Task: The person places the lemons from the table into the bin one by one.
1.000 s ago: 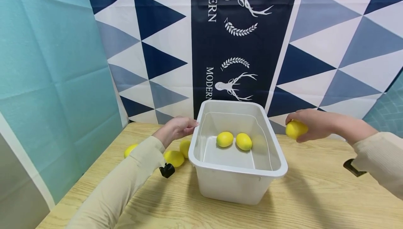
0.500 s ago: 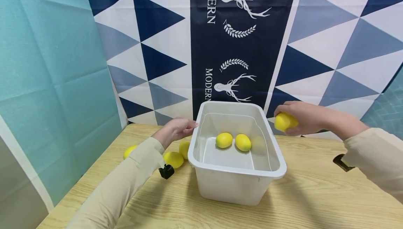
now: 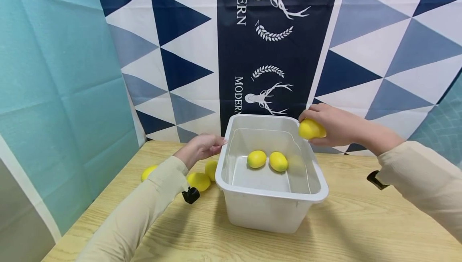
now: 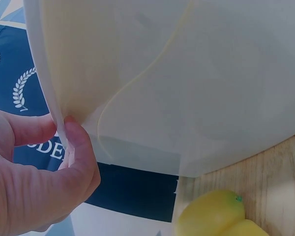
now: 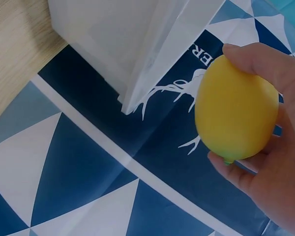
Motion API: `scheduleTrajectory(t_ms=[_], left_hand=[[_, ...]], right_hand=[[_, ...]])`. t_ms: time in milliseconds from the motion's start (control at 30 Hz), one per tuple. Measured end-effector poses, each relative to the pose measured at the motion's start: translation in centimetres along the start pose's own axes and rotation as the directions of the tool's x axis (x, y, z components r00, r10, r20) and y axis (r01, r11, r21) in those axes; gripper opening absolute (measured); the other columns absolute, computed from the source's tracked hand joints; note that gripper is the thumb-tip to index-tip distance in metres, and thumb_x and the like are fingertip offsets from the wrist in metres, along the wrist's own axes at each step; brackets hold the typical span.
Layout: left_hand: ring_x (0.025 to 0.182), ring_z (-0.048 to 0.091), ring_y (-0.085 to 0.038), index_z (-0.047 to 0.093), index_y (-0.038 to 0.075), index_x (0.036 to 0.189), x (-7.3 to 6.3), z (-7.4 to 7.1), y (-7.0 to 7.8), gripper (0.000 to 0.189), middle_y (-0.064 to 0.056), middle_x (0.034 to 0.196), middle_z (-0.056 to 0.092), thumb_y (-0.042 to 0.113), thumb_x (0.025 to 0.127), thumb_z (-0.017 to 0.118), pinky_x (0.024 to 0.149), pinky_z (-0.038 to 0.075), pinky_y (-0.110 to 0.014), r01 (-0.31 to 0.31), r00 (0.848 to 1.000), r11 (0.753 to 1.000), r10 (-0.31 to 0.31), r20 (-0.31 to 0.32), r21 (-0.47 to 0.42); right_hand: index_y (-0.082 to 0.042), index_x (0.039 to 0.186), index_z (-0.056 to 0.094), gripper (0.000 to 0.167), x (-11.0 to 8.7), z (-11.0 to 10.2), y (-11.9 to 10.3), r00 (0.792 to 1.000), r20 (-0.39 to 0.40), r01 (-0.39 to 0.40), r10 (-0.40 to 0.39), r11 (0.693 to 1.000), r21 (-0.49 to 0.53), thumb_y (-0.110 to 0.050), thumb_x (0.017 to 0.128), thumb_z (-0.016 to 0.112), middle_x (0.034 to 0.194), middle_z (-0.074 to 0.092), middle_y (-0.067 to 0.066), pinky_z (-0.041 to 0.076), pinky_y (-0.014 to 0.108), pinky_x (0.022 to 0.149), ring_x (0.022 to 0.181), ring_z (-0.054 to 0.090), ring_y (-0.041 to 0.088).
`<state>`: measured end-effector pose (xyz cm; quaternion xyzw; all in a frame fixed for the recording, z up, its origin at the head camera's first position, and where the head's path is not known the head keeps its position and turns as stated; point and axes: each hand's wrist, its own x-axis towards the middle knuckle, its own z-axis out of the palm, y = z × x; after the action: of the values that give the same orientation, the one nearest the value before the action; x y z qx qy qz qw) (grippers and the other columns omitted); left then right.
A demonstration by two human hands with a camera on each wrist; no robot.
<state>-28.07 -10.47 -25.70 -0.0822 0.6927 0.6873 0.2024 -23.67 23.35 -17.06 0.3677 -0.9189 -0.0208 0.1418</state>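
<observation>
A pale grey plastic bin (image 3: 267,214) stands on the table, and two lemons, one on the left (image 3: 257,159) and one on the right (image 3: 278,161), lie on its floor. My left hand (image 3: 202,146) pinches the bin's left rim between thumb and fingers, which the left wrist view shows up close. In my right hand (image 3: 337,125) is a third lemon (image 3: 312,129), held above the bin's far right rim. The right wrist view shows that lemon (image 5: 237,108) between thumb and curled fingers, its green-tinged tip pointing down.
Left of the bin several more lemons (image 3: 199,182) lie on the wooden table (image 3: 173,230), partly behind the left forearm. A patterned cloth (image 3: 187,53) hangs right behind the bin. Teal cloth (image 3: 68,93) covers the left side.
My right hand has carried its lemon leftward and slightly up, from right of the bin to over its right rim. The left hand keeps its grip on the opposite rim.
</observation>
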Motion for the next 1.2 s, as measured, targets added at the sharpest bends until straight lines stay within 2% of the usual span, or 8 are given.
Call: scheduleTrajectory(t_ms=[200, 467, 633, 867, 1200], left_hand=[[0.093, 0.056, -0.017, 0.052, -0.002, 0.132, 0.1, 0.0, 0.1, 0.040, -0.014, 0.131, 0.052, 0.002, 0.092, 0.058, 0.106, 0.046, -0.030, -0.002, 1.000, 1.000, 0.002, 0.005, -0.006], [0.093, 0.056, -0.018, 0.052, -0.002, 0.132, 0.0, 0.0, 0.2, 0.041, -0.014, 0.131, 0.052, 0.002, 0.092, 0.058, 0.107, 0.046, -0.030, -0.009, 1.000, 1.000, 0.009, 0.007, -0.009], [0.094, 0.055, -0.018, 0.051, -0.002, 0.133, -0.1, 0.1, 0.2, 0.041, -0.014, 0.132, 0.051, 0.002, 0.092, 0.058, 0.107, 0.046, -0.030, -0.010, 1.000, 1.000, 0.010, 0.012, -0.009], [0.093, 0.055, -0.017, 0.051, -0.003, 0.133, 0.0, 0.0, 0.1, 0.041, -0.014, 0.131, 0.051, 0.002, 0.093, 0.057, 0.107, 0.046, -0.030, -0.016, 1.000, 1.000, 0.016, 0.016, -0.008], [0.092, 0.056, -0.017, 0.052, -0.002, 0.132, -0.1, 0.0, -0.1, 0.040, -0.013, 0.129, 0.053, 0.003, 0.093, 0.058, 0.106, 0.047, -0.029, -0.013, 1.000, 1.000, 0.013, 0.006, 0.002]], right_hand=[[-0.015, 0.112, 0.061, 0.053, 1.2, -0.2, -0.7, 0.999, -0.031, 0.027, -0.027, 1.000, -0.013, -0.016, 0.066, 0.087, 0.100, 0.061, 0.005, 0.053, 0.039, 0.078, 0.089, 0.053, 0.020], [-0.015, 0.110, 0.062, 0.049, 2.6, -0.4, -1.6, 0.999, -0.053, 0.011, -0.011, 1.000, 0.003, -0.012, 0.066, 0.084, 0.098, 0.059, 0.007, 0.052, 0.037, 0.076, 0.088, 0.052, 0.022], [-0.014, 0.112, 0.062, 0.048, 3.4, -0.4, -1.8, 0.999, -0.041, 0.009, -0.008, 1.000, 0.015, -0.012, 0.069, 0.083, 0.100, 0.058, 0.009, 0.052, 0.036, 0.076, 0.089, 0.051, 0.023], [-0.015, 0.114, 0.061, 0.050, 4.5, -0.4, -2.3, 0.999, -0.027, 0.025, -0.024, 0.999, 0.042, -0.012, 0.070, 0.083, 0.103, 0.058, 0.011, 0.053, 0.040, 0.078, 0.094, 0.051, 0.026], [-0.016, 0.116, 0.060, 0.048, 6.4, -0.5, -3.6, 0.999, 0.019, -0.047, 0.045, 0.996, 0.077, -0.013, 0.072, 0.081, 0.107, 0.056, 0.011, 0.055, 0.041, 0.082, 0.094, 0.052, 0.025]])
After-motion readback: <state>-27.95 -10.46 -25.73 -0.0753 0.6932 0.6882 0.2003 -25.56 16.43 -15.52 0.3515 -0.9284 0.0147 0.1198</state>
